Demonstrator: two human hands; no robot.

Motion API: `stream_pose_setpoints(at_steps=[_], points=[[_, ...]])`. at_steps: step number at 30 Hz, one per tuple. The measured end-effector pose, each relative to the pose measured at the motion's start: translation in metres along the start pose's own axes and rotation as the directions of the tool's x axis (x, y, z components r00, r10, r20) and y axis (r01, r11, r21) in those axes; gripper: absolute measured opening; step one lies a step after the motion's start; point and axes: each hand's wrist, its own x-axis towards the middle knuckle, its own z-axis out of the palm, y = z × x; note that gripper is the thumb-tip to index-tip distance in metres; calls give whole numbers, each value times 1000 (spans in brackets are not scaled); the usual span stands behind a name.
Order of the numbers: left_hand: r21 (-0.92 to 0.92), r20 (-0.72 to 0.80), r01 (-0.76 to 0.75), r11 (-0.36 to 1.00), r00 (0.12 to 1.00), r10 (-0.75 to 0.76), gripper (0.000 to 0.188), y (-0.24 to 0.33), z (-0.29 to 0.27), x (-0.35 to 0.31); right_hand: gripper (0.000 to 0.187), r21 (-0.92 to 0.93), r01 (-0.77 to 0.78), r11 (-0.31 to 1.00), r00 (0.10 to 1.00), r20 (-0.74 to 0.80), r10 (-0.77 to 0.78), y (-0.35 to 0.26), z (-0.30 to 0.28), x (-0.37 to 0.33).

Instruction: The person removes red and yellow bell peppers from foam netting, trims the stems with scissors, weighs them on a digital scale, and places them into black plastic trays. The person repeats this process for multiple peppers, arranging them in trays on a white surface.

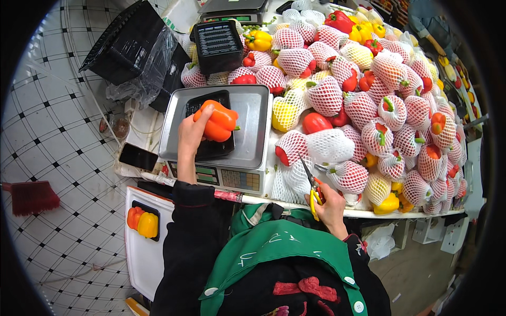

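My left hand is closed around an orange bell pepper, its green stem pointing right. The pepper is over a black plastic tray that lies on the metal pan of a weighing scale. Whether the pepper touches the tray I cannot tell. In my right hand is a pair of scissors with yellow and black handles, blades pointing up toward the pile. Bell peppers in white foam net sleeves are heaped right of the scale.
Black trays are stacked behind the scale, with more in plastic wrap at far left. A phone lies beside the scale. Lower left, a tray with two peppers sits on a white lid. A red broom is on the tiled floor.
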Motion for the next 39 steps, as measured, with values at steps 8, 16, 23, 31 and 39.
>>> stream_pose_setpoints(at_steps=[8, 16, 23, 31, 39], points=[[507, -319, 198, 839, 947, -30, 86, -14, -16, 20, 29, 76, -19, 997, 1000, 14, 18, 1, 2, -3], [-101, 433, -320, 942, 838, 331, 52, 16, 91, -108, 26, 324, -64, 944, 993, 110, 30, -31, -4, 16], [-132, 392, -471, 872, 783, 483, 38, -6, 113, -145, 29, 218, 205, 954, 953, 176, -245, -50, -8, 24], [-56, -91, -106, 993, 991, 100, 31, 0, -44, -80, 28, -106, 299, 949, 953, 91, -290, 32, -1, 22], [457, -400, 95, 884, 910, 109, 35, -105, -170, 45, 20, -667, 108, 737, 993, 104, -52, 61, 46, 30]])
